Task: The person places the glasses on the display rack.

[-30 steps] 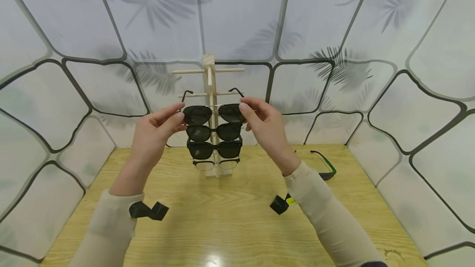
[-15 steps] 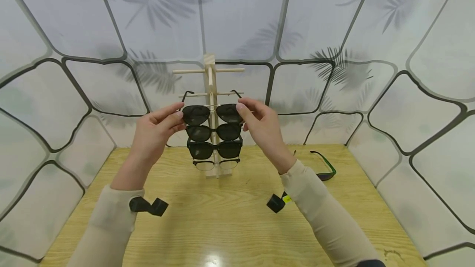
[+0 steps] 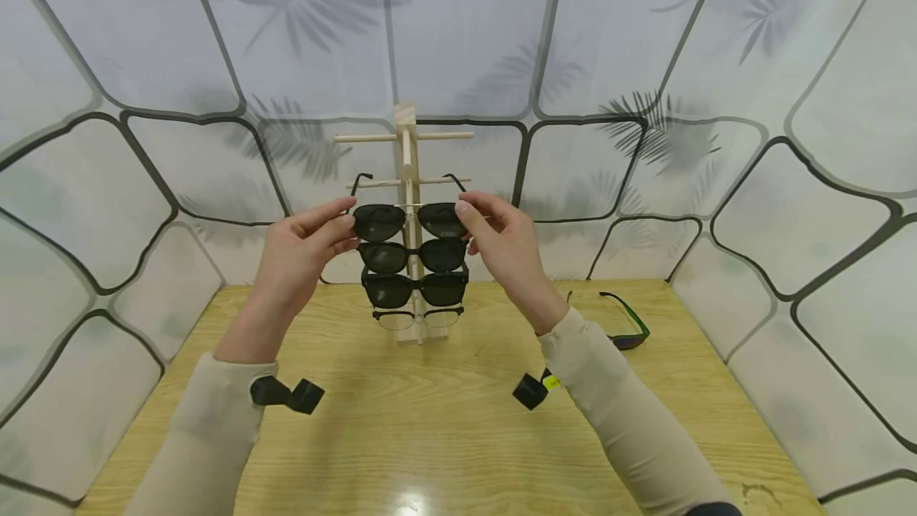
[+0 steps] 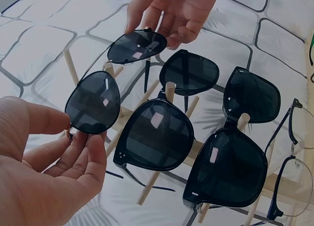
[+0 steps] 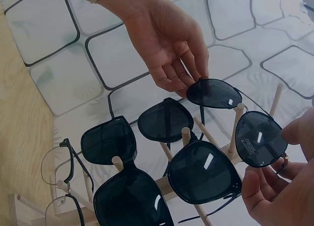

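1. Pinches one end of the aviator sunglasses [image 3: 380,223] between left hand [image 3: 290,257] thumb and fingers, at the centre of the head view.
2. Pinches the opposite end with the right hand [image 3: 512,249]; not released on either side.
3. Looks settled lower down the wooden rack [image 3: 404,119]: upper black sunglasses [image 3: 387,257], lower black sunglasses [image 3: 389,291], clear-lensed glasses [image 3: 392,313] at the bottom.
4. Seems nearly in line above these, but apparently unfinished while held.
5. Probably leaves green-framed glasses [image 3: 630,341], right of centre on the table [image 3: 415,420], to deal with.
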Available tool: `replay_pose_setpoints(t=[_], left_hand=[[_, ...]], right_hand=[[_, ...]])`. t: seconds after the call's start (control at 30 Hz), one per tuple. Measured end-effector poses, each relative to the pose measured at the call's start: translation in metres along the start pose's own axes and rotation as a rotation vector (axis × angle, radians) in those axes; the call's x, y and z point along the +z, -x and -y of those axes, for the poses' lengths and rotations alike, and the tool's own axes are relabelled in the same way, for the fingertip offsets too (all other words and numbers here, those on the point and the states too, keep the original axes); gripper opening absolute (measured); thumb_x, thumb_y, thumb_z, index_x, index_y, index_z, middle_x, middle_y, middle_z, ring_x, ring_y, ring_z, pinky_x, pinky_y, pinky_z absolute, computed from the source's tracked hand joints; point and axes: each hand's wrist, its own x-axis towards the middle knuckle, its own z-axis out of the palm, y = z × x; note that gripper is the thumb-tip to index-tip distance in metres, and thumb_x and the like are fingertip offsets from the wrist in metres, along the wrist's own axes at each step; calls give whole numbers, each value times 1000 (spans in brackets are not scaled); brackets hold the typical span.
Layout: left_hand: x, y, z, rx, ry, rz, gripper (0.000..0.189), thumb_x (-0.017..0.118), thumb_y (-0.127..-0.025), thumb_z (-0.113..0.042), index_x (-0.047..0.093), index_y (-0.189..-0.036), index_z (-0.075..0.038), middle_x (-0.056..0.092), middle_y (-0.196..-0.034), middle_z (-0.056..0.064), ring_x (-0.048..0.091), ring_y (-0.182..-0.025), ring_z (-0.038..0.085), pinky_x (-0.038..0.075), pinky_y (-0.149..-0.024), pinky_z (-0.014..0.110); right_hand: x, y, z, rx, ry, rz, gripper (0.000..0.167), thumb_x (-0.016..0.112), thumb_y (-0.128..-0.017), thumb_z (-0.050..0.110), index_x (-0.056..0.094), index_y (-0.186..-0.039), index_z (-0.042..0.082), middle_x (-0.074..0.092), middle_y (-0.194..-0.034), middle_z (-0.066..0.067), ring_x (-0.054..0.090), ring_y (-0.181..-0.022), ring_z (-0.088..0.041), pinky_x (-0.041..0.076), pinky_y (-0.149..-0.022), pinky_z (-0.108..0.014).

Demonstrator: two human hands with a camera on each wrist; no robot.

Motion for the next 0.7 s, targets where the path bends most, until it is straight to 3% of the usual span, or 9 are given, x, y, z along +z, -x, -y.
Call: replay_pose_setpoints(t=[0.27,0.5,0.7], left_hand=[[1,-1,1,13,-39,-11,48,63,-107,-16,54,-151,3,43,-164,20,69,-104,4,58,-94,20],[1,-3,3,28,-50,-17,48,61,-108,-17,54,-151,2,45,-163,22,70,-101,4,58,-92,19],[0,-5,5,29,-40,-18,48,62,-108,-17,54,-151,3,45,-162,23,69,-100,4,59,-92,19]], right_hand=[[0,-2,-3,-5,-1,4,36,63,-108,29,69,-139,12,70,-111,-11,62,-91,-45,55,-70,-27],[-1,-4,-5,-7,17,11,37,63,-108,31,68,-140,14,70,-111,-10,64,-84,-26,55,-71,-28],[0,-5,-6,0,16,10,37,62,-108,30,68,-140,13,71,-117,-14,64,-86,-26,56,-71,-27]])
